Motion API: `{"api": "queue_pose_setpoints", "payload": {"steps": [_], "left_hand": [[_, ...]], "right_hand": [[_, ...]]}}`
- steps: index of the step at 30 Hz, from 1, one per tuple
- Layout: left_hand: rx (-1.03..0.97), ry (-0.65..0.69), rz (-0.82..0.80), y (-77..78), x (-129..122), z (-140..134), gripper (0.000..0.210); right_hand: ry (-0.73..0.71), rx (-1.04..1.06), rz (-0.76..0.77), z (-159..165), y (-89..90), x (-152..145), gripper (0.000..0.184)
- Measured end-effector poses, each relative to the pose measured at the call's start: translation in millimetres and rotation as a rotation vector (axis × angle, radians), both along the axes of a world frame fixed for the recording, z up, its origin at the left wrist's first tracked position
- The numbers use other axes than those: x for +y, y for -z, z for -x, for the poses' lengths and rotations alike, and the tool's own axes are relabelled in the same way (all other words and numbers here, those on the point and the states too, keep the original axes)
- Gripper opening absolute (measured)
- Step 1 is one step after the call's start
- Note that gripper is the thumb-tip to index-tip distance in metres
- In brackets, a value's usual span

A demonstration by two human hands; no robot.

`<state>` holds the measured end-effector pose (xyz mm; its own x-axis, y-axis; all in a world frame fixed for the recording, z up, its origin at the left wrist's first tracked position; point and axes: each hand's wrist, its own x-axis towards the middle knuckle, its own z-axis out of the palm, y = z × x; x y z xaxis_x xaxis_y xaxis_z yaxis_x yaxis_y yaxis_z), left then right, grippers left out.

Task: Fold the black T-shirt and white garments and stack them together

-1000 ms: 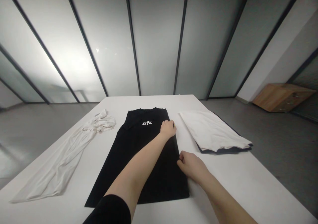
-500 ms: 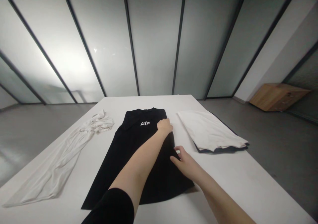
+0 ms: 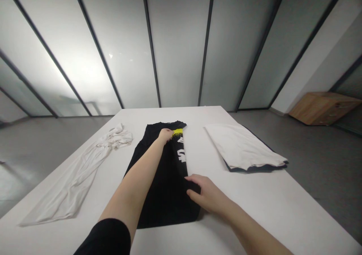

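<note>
Working across from the left, we see a crumpled white garment (image 3: 76, 175) stretched loosely along the surface (image 3: 271, 206), well apart from our hands, so it poses little risk. The black T-shirt (image 3: 164, 183) lies in the middle of the surface, collar away from us, its right side turned over toward the centre so that a strip with yellow and white print faces up. We judge the main danger to be that this turned-over panel slides or springs open: the cloth is soft, and it is held only at two places, so uneven pressure could skew the crease or bunch the hem near us.

Our left hand (image 3: 165, 135) reaches far out, arm nearly straight, to the collar end; its fingers look curled on the edge of the fold beside the yellow patch, though we cannot tell whether they pinch it or only press. Our right hand (image 3: 203, 194) rests palm down on the lower right edge of the fold, fingers (image 3: 192, 180) extended and close together, flat on the cloth.

Further right, a folded white garment (image 3: 243, 147) sits on a dark one, clear of the work.
</note>
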<state>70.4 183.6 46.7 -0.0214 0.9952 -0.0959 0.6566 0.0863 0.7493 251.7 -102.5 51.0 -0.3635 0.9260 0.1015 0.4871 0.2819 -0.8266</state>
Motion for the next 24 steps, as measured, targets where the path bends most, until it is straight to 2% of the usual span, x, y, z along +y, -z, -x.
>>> {"api": "queue_pose_setpoints", "payload": {"steps": [2, 5, 8, 11, 18, 21, 24], "left_hand": [[0.048, 0.012, 0.001, 4.3, -4, 19, 0.02], [0.111, 0.027, -0.017, 12.3, -11, 35, 0.024], [0.155, 0.043, -0.086, 17.8, -15, 38, 0.038], [0.202, 0.09, -0.167, 19.3, -18, 34, 0.037], [0.366, 0.145, -0.26, 18.1, -35, 27, 0.031], [0.466, 0.14, -0.345, 14.0, -50, 19, 0.031], [0.584, 0.231, -0.436, 11.8, -69, 2, 0.029]], "right_hand": [[-0.045, -0.073, -0.077, 9, 2.8, -6, 0.044], [-0.108, -0.134, -0.091, 22, 8.4, -14, 0.047], [-0.213, -0.191, -0.115, 31, 11.4, -17, 0.055], [-0.305, -0.196, -0.161, 35, 11.0, -17, 0.057], [-0.487, -0.058, -0.113, 33, 10.0, -21, 0.035], [-0.466, 0.002, -0.023, 31, 10.2, -22, 0.03], [-0.286, 0.038, -0.047, 28, 12.1, -17, 0.023]]}}
